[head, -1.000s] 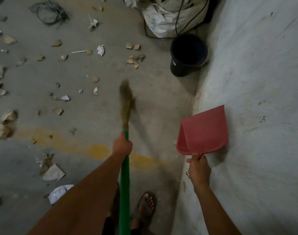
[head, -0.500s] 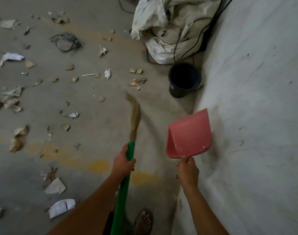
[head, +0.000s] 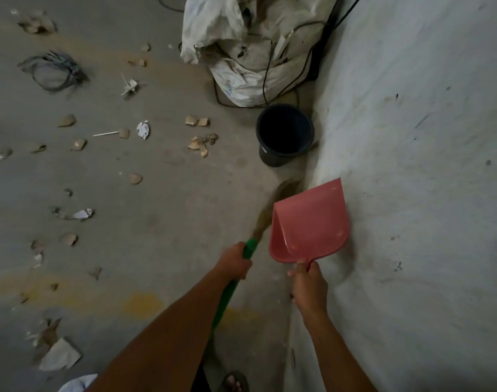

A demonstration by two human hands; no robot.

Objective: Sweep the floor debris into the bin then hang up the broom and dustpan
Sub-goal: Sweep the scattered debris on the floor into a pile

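My left hand (head: 233,261) grips the green handle of a broom (head: 250,247); its brown bristles (head: 281,196) are blurred and slant up to the right, partly behind the dustpan. My right hand (head: 308,282) holds the short handle of a pink dustpan (head: 312,222), raised with its hollow facing me, next to the wall. A black bin (head: 284,134) stands on the floor beyond the dustpan, against the wall. Debris lies scattered over the grey floor to the left: brown scraps (head: 198,142), crumpled paper (head: 143,129), a white stick (head: 106,134).
A whitish wall (head: 411,137) fills the right side. A big white sack (head: 247,52) with black cables (head: 272,80) over it lies behind the bin. A coil of dark wire (head: 53,70) rests at the upper left. My sandalled foot (head: 234,381) shows at the bottom.
The broom's bristles have swung to the right, from the open floor toward the wall, and now sit behind the dustpan. The dustpan stayed raised. The view has shifted so the bin sits lower in frame.
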